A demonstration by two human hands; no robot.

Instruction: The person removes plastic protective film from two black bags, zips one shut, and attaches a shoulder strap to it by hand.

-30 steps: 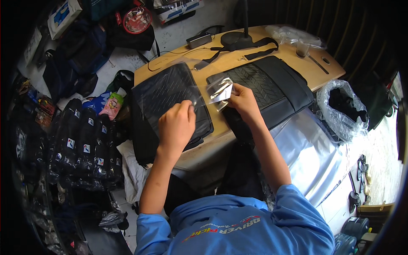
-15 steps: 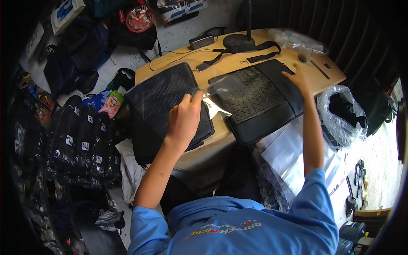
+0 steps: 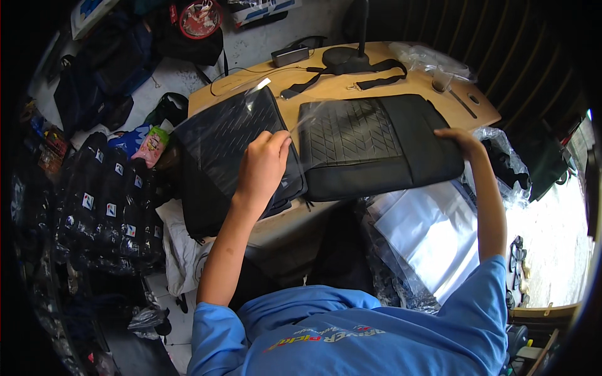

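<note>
My left hand (image 3: pixel 264 161) is closed, pinching a clear plastic bag (image 3: pixel 258 85) by its edge. The plastic spreads over a second black bag (image 3: pixel 195 197) on the left, which lies on another dark item. At the right, my right hand (image 3: pixel 463 141) grips the end of a flat black bag (image 3: pixel 411 141) with an embossed chevron panel. Its left end sits at the plastic near my left hand; I cannot tell how far inside it is. Both bags rest on a wooden table (image 3: pixel 254 80), the right one turned sideways.
A black strap (image 3: pixel 384 80), a dark round stand base (image 3: pixel 346 59), a small grey box (image 3: pixel 290 56) and a clear cup (image 3: pixel 441 81) occupy the table's far side. Clear plastic sheets (image 3: pixel 426 229) lie at the near right. Wrapped black goods (image 3: pixel 106 200) are piled left.
My right hand has come down onto the black bag's right end and closed on it. That bag has turned more level and shifted left. My left hand keeps its hold on the plastic.
</note>
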